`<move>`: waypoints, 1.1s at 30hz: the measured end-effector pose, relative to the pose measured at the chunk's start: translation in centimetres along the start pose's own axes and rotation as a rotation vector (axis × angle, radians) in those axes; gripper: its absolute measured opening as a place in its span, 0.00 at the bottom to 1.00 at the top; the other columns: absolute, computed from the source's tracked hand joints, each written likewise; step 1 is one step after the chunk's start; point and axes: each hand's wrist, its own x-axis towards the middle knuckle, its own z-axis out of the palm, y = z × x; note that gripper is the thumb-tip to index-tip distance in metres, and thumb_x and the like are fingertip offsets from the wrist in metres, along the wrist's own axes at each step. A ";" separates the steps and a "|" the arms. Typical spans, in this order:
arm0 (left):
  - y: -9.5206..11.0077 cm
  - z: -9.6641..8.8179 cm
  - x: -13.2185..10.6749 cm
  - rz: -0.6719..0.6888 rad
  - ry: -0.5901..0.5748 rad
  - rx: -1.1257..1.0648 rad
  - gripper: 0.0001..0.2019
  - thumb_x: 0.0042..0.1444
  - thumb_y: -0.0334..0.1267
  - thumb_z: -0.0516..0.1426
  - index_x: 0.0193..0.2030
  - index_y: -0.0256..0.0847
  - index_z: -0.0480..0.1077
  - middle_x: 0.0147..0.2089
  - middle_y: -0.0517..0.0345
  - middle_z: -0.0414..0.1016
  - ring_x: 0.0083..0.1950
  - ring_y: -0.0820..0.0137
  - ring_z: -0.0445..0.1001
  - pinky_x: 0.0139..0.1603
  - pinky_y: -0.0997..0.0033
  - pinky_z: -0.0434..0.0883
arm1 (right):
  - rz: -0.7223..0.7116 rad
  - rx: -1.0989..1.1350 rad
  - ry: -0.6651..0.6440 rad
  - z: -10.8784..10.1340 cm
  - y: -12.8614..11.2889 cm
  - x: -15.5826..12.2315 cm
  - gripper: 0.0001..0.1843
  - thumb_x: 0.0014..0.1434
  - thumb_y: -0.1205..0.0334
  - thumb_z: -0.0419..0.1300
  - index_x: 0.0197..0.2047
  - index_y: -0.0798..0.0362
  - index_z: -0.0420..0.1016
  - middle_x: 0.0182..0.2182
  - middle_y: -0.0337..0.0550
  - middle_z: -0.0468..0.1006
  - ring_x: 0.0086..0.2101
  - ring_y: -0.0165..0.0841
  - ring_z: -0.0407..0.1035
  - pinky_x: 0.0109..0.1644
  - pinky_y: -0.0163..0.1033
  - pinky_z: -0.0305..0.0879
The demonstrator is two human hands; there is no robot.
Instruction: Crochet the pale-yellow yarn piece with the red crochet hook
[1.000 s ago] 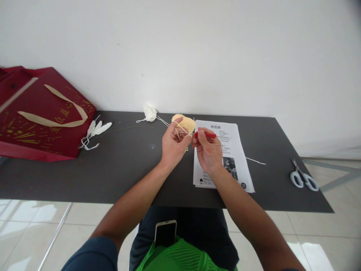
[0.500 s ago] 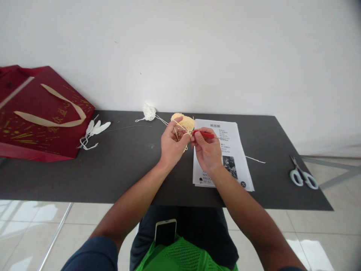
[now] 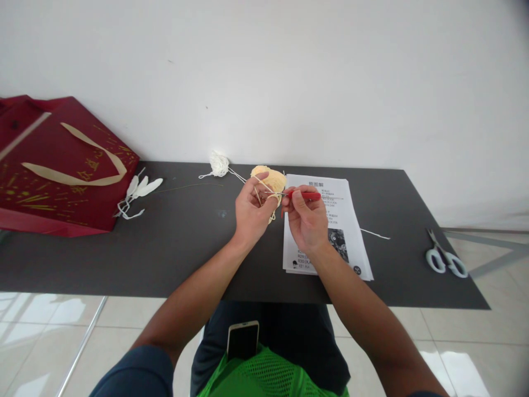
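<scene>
My right hand (image 3: 308,223) is closed around the red handle of a crochet hook (image 3: 306,195), its metal shaft pointing left toward my other hand. Thumb and finger of my left hand (image 3: 253,212) pinch pale yellow yarn (image 3: 272,216), and a strand runs over the raised index finger. The hook's tip lies at this yarn between the hands; whether it sits inside a loop is too small to tell. Just behind the fingers rests a yellow yarn ball (image 3: 268,175). Part of the worked yarn is hidden by my left thumb.
Printed pattern sheets (image 3: 351,242) lie under my right hand on the dark table (image 3: 185,248). Scissors (image 3: 444,256) are at the right end. A white yarn ball (image 3: 219,164) sits at the back, with white feather-like pieces (image 3: 142,187) beside a red bag (image 3: 70,165) on the left.
My right hand and the crochet hook have shifted slightly to the right, drawing the hook's tip back from the left fingers. My left hand stays almost in place.
</scene>
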 end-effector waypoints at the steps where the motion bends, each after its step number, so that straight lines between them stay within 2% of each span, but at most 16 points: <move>1: -0.1 0.0 0.1 0.014 -0.004 0.012 0.24 0.51 0.31 0.65 0.56 0.42 0.71 0.37 0.60 0.76 0.36 0.74 0.75 0.40 0.73 0.71 | -0.007 0.006 -0.001 0.0 0.0 0.0 0.12 0.56 0.56 0.72 0.37 0.46 0.73 0.36 0.34 0.81 0.30 0.25 0.73 0.33 0.31 0.72; 10: -0.8 -0.1 0.2 0.061 -0.010 0.044 0.35 0.51 0.32 0.65 0.66 0.44 0.62 0.33 0.65 0.72 0.31 0.76 0.72 0.35 0.75 0.70 | -0.004 0.046 -0.007 0.1 0.2 -0.1 0.10 0.57 0.59 0.72 0.38 0.47 0.75 0.36 0.33 0.82 0.30 0.23 0.73 0.34 0.29 0.72; 20: -0.3 0.0 0.2 0.041 -0.001 0.065 0.34 0.50 0.30 0.64 0.65 0.42 0.62 0.34 0.64 0.73 0.31 0.76 0.72 0.33 0.75 0.69 | -0.012 0.043 -0.021 -0.4 0.3 0.0 0.09 0.58 0.59 0.71 0.38 0.47 0.74 0.36 0.34 0.81 0.30 0.23 0.73 0.34 0.31 0.71; 33: -0.6 -0.2 0.3 0.074 0.043 0.085 0.33 0.49 0.28 0.63 0.63 0.42 0.64 0.34 0.64 0.72 0.31 0.77 0.71 0.34 0.75 0.69 | -0.198 -0.043 -0.020 -0.9 -0.3 0.3 0.09 0.57 0.61 0.71 0.36 0.48 0.74 0.33 0.35 0.79 0.26 0.24 0.70 0.30 0.32 0.66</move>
